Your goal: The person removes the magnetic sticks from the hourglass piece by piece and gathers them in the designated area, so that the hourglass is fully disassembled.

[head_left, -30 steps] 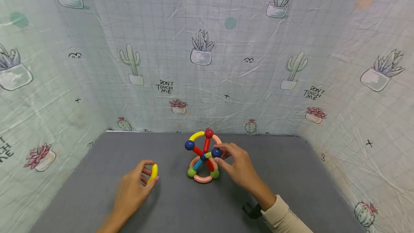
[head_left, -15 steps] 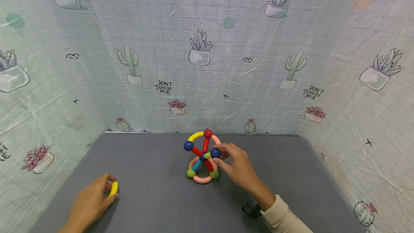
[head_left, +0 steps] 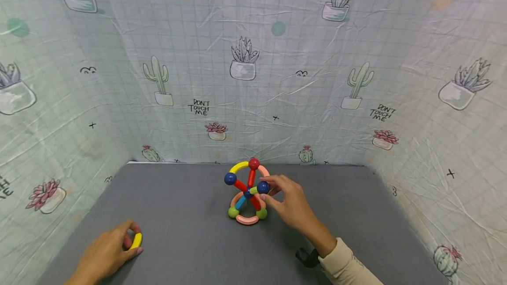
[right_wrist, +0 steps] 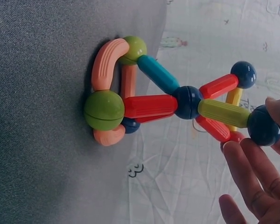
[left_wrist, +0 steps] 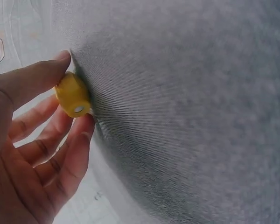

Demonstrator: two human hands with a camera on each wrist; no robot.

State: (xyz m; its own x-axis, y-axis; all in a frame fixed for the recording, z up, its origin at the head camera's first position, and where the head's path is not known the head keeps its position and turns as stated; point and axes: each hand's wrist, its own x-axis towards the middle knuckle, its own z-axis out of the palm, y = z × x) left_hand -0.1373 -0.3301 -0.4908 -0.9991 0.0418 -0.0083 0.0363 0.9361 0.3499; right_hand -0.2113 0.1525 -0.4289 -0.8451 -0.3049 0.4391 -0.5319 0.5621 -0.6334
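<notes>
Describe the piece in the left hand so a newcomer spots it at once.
On the grey table, look to the near left, where the left hand is. It pinches a short, curved yellow piece. Unlike the other yellow piece, high on the ball-and-stick structure, this one is separate from that structure.

The person's left hand (head_left: 104, 250) has carried the yellow curved piece (head_left: 136, 241) farther left and nearer, well away from the ball-and-stick structure (head_left: 248, 193), to the tabletop's (head_left: 198, 245) near left part.
</notes>
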